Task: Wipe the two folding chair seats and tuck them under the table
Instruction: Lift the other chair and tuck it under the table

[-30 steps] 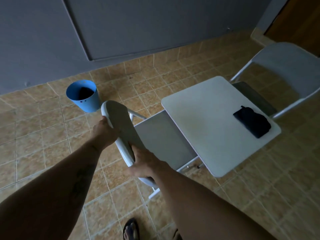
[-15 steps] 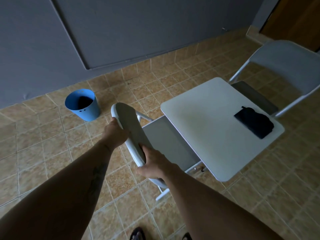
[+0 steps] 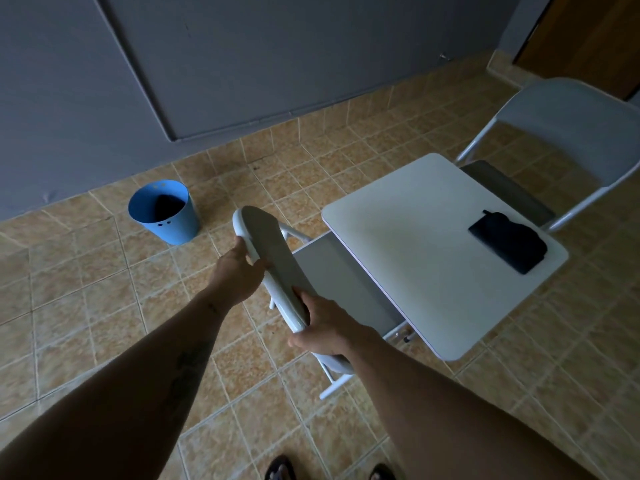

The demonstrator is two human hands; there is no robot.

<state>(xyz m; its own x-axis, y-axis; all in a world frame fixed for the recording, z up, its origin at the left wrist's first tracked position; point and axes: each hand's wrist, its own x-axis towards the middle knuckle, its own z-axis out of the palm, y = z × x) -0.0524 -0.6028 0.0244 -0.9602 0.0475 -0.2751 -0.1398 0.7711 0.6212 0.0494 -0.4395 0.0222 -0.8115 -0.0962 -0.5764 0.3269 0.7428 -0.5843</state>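
The person is holding the near folding chair (image 3: 273, 261) by its backrest: the left hand (image 3: 239, 268) is clamped around the upper rim, fingers wrapped over the edge, and the right hand (image 3: 323, 329) is closed on the lower end of the same rim. The chair's grey seat (image 3: 332, 282) is lying partly under the edge of the white table (image 3: 426, 258), so the step in hand is most likely pushing this chair in.

To do it well, both hands should be pressing evenly, so that the chair is travelling square to the table edge and not swinging towards the blue bucket (image 3: 162, 213) standing apart on the tiled floor (image 3: 86, 292). The push should be running low and level, because leaning on the backrest may be folding the frame or lifting the front legs. The legs under the table are hidden, so it is hard to say how much room is left; easing in slowly is safer.

The second folding chair (image 3: 568, 133) is standing at the far side, its seat already reaching under the table. A dark cloth (image 3: 507, 242) is lying on the tabletop near that side.
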